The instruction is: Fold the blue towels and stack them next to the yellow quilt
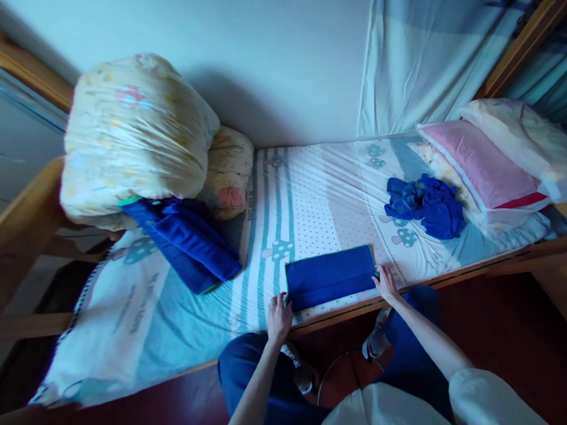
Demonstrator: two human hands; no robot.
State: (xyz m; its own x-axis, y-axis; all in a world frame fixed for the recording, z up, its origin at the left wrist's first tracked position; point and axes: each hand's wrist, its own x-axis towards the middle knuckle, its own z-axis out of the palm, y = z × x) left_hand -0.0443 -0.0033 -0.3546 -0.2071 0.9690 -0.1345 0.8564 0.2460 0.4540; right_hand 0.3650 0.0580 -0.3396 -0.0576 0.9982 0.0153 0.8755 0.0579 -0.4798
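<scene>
A blue towel [332,275] with thin green edging lies folded into a flat rectangle near the front edge of the bed. At its left end, my left hand [280,317] has the lower corner between thumb and fingers. My right hand [387,283] pinches the opposite short side in the same way. Further left, more folded blue towels [182,240] with green trim lie at a slant against a big bundle. A crumpled heap of blue cloth [427,204] rests on the right part of the sheet.
A large stuffed yellowish bedding bundle [135,139] stands at the left, with a patterned pillow [228,171] behind it. Pink and pale pillows [480,164] are piled at the right end. The wooden bed rail [489,268] runs along the front. A curtain [408,52] hangs behind.
</scene>
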